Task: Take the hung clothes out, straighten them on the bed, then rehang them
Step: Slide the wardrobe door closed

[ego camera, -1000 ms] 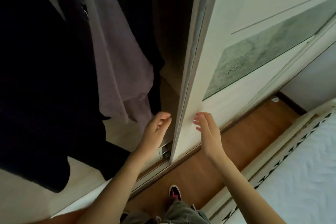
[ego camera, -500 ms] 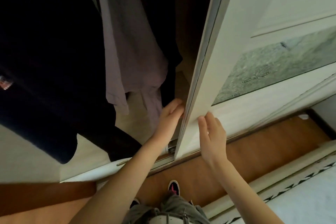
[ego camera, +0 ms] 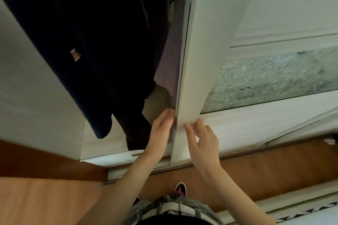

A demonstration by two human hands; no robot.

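Inside the open wardrobe hangs a large dark navy garment point(ego camera: 91, 42) with a small orange label. A lavender garment point(ego camera: 169, 71) hangs behind it, partly covered by the edge of the white sliding door point(ego camera: 197, 60). My left hand point(ego camera: 161, 129) reaches into the opening, its fingertips touching the door's leading edge. My right hand point(ego camera: 203, 142) presses its fingertips on the door's front face just right of that edge. Neither hand holds any clothing. No hangers or rail are visible.
The door carries a frosted patterned glass panel point(ego camera: 274, 78). The wardrobe's bottom track point(ego camera: 128, 157) runs along the wooden floor point(ego camera: 256, 170). My shoe point(ego camera: 181, 188) stands close to the track. The bed's edge point(ego camera: 311, 213) shows at the bottom right.
Both hands came onto the door's edge, and the door slid left, now covering most of the lavender garment. My view swung left, away from the bed.
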